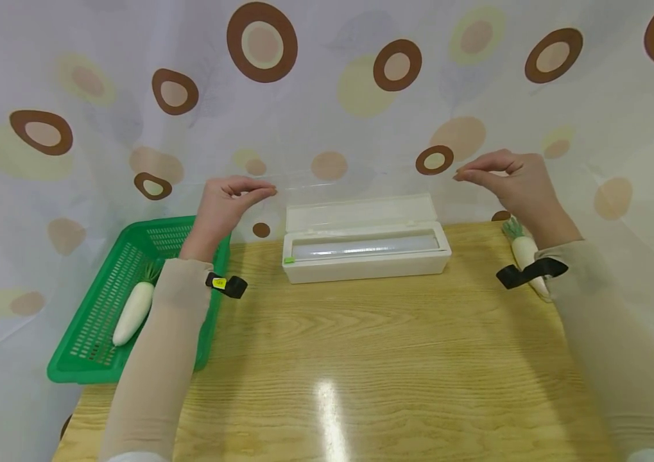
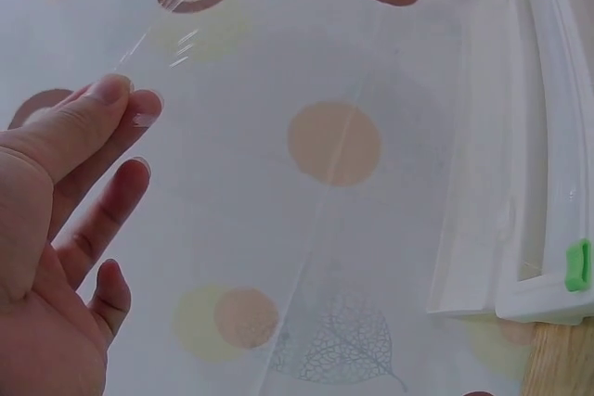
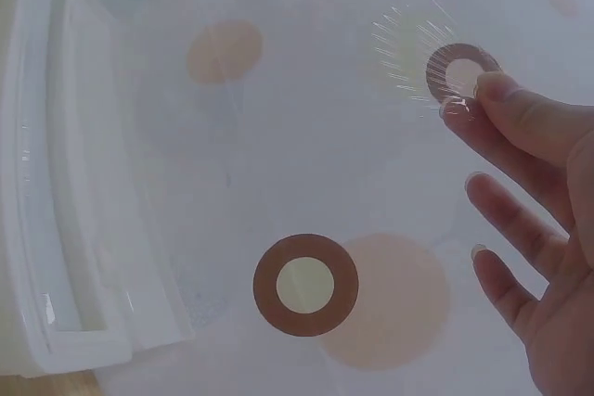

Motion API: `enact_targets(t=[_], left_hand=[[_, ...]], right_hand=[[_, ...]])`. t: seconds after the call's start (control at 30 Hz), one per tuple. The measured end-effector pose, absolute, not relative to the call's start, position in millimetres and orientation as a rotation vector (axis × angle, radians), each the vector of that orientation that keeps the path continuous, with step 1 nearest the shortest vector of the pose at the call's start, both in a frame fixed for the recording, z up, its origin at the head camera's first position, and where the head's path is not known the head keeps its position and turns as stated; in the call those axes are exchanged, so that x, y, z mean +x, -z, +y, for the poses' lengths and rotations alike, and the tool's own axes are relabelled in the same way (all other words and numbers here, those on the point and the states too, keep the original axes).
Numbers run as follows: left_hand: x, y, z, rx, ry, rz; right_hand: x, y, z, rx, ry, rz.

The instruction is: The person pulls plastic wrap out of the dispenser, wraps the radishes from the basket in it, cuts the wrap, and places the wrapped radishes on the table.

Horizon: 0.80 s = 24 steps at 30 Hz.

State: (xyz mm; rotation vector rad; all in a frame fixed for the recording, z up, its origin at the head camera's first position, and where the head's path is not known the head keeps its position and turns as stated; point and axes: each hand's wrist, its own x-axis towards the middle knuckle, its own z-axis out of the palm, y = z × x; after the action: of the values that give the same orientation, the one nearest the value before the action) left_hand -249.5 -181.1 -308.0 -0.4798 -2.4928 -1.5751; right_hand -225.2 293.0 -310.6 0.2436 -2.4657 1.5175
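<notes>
Both hands are raised above and behind a white cling film box [image 1: 367, 266], well apart from each other. With thumb and forefinger, the left hand [image 1: 224, 204] pinches one edge of clear cling film [image 2: 183, 46]. At the other side, the right hand [image 1: 525, 186] pinches the film too, and fine creases fan out from its fingertips [image 3: 501, 87]. The remaining fingers of each hand are spread loosely. The see-through sheet spans between the hands and shows mostly as glints. Inside the box lies the film roll [image 1: 364, 246]; its lid [image 1: 355, 215] stands raised at the back.
A green basket [image 1: 63, 373] stands at the left with a white radish [image 1: 133, 312] in it. Another white radish [image 1: 525, 250] lies at the table's right, partly behind the right wrist. A patterned curtain [image 1: 315, 115] hangs behind the wooden table [image 1: 361, 346].
</notes>
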Motion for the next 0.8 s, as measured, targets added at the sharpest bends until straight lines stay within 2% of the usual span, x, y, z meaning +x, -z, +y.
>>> enact_targets(t=[0.8], left_hand=[[-218.8, 287.5, -177.8, -0.652, 1.561, -2.317]], right_hand=[[-210.3, 290.6, 291.8, 0.409, -1.509, -2.212]])
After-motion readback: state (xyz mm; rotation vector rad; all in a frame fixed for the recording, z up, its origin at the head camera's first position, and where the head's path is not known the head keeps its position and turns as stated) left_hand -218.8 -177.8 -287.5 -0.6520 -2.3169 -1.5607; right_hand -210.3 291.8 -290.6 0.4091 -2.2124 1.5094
